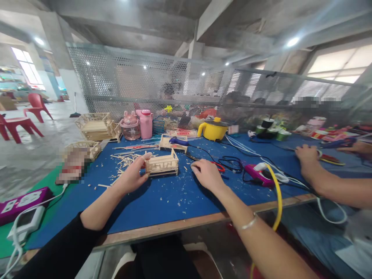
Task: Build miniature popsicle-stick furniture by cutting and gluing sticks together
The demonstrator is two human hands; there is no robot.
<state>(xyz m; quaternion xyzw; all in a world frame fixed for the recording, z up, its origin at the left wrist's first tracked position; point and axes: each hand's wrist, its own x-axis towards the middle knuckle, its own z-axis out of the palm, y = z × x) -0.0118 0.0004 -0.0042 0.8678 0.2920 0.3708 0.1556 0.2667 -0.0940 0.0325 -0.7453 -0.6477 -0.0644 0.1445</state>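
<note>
Your left hand (132, 176) sits left of the stick crate (162, 163), right hand (207, 174) right of it. Kettle (213, 130) behind, power strip (21, 201) far left.

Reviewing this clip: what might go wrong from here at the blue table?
1. The left hand grips one end of the small stick crate; the thin slats may crack or come unglued if squeezed.
2. The right hand rests beside tangled black cables; a snag could drag the glue gun across the table.
3. Loose sticks lie by the crate and may be swept off.
</note>
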